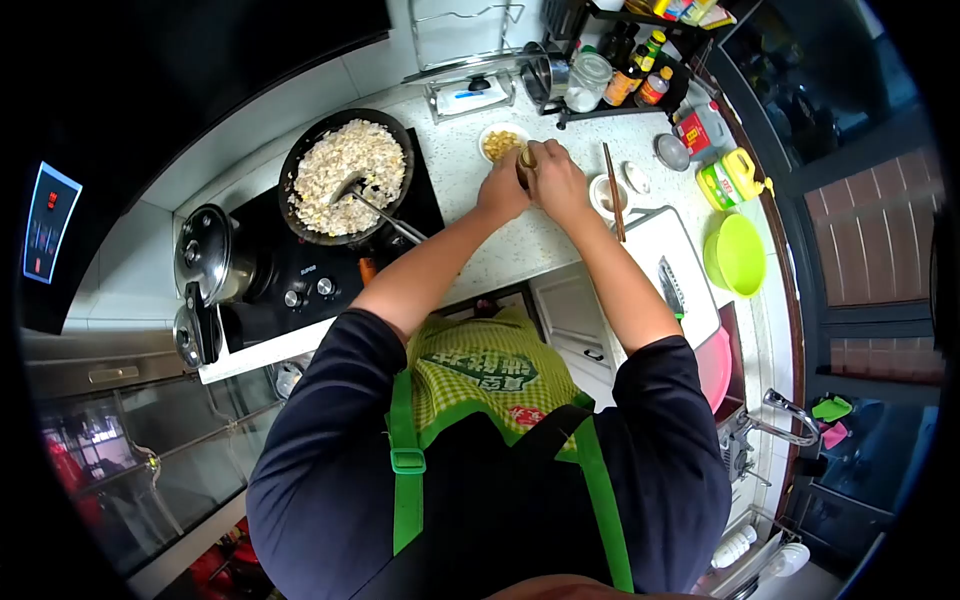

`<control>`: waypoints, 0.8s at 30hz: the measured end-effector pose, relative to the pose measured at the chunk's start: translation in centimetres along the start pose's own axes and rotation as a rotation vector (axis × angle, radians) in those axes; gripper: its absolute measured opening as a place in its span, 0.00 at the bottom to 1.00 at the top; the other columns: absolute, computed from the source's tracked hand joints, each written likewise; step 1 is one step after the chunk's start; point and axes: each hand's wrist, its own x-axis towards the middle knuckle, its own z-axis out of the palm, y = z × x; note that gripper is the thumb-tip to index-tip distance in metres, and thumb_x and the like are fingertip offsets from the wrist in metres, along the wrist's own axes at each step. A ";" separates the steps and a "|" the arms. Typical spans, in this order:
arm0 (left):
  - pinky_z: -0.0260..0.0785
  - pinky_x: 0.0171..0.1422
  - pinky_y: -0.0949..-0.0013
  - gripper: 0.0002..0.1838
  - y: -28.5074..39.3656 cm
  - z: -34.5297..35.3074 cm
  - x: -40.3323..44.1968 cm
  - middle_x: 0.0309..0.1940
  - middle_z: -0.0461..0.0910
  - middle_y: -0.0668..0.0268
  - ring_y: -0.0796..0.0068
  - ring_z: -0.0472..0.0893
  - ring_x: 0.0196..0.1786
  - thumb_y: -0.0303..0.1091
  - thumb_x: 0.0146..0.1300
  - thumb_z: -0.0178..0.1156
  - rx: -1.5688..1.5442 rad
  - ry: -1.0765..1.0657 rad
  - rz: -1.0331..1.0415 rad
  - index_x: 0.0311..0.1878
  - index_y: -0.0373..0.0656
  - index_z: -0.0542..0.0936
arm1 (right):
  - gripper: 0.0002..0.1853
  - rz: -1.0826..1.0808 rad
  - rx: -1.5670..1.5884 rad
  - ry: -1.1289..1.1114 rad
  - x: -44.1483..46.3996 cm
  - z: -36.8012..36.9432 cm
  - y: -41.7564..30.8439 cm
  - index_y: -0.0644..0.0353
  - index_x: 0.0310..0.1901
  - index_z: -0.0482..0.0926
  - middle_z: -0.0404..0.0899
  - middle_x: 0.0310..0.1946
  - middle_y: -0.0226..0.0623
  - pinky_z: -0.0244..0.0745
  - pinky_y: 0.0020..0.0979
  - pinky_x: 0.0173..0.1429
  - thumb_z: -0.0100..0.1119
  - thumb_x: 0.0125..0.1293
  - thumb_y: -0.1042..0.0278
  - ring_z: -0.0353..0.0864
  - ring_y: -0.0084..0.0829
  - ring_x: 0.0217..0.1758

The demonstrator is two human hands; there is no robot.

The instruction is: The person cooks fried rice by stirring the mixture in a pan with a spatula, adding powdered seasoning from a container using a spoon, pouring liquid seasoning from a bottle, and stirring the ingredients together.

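Both left hand (504, 190) and right hand (559, 182) are gripping, fingers curled, a small, roughly upright container (526, 160) near a "SUPOR" stovetop (333, 268).

Both hands, left hand (558, 178) and right hand (504, 190), hold one small dark container (525, 165) between them. Just beyond this grip is a bowl of yellow pieces (503, 143); to its right, chopsticks (614, 192) rest across a white cup (604, 196).

spatula (385, 212) in pan (285, 190); pot (215, 255) left of pan; knife (671, 287) on board (655, 245)
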 end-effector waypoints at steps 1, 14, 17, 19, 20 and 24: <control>0.69 0.56 0.56 0.39 0.1 0.3 0.1 0.51 0.73 0.45 0.49 0.74 0.54 0.42 0.49 0.67 0.006 -0.015 -0.002 0.62 0.38 0.62 | 0.16 -0.018 0.017 0.054 -0.5 0.0 0.7 0.60 0.45 0.76 0.74 0.45 0.44 0.75 0.41 0.45 0.62 0.54 0.70 0.76 0.46 0.45; 0.73 0.50 0.55 0.41 1.4 -0.2 -0.1 0.48 0.74 0.41 0.45 0.78 0.48 0.39 0.46 0.69 0.116 0.054 -0.037 0.62 0.34 0.62 | 0.27 -0.312 0.025 0.309 -4.0 2.1 3.8 0.54 0.59 0.72 0.68 0.54 0.48 0.70 0.42 0.54 0.62 0.56 0.71 0.70 0.46 0.55; 0.73 0.50 0.54 0.44 1.5 -0.9 -0.8 0.47 0.74 0.42 0.44 0.78 0.47 0.42 0.45 0.70 0.150 0.057 -0.081 0.63 0.33 0.61 | 0.29 -0.341 0.080 0.295 -3.8 2.4 3.4 0.54 0.61 0.71 0.67 0.55 0.48 0.69 0.41 0.55 0.64 0.54 0.71 0.69 0.46 0.56; 0.73 0.50 0.54 0.45 1.3 -1.1 -0.9 0.47 0.73 0.42 0.44 0.78 0.47 0.43 0.45 0.71 0.165 0.062 -0.097 0.63 0.32 0.61 | 0.30 -0.339 0.118 0.292 -3.4 2.1 3.0 0.53 0.61 0.70 0.67 0.55 0.48 0.68 0.42 0.56 0.63 0.54 0.70 0.69 0.46 0.56; 0.73 0.50 0.54 0.46 1.3 -1.1 -1.0 0.48 0.73 0.42 0.44 0.77 0.47 0.44 0.45 0.71 0.167 0.060 -0.088 0.64 0.31 0.60 | 0.31 -0.331 0.152 0.290 -3.2 1.9 2.8 0.51 0.62 0.69 0.66 0.56 0.49 0.67 0.42 0.57 0.63 0.54 0.69 0.69 0.47 0.56; 0.70 0.54 0.54 0.50 2.2 -1.6 -1.3 0.51 0.70 0.42 0.45 0.74 0.53 0.46 0.45 0.72 0.146 0.055 -0.100 0.65 0.30 0.57 | 0.30 -0.309 0.199 0.299 -2.6 0.7 2.1 0.52 0.62 0.70 0.67 0.55 0.48 0.66 0.42 0.57 0.63 0.54 0.69 0.69 0.46 0.55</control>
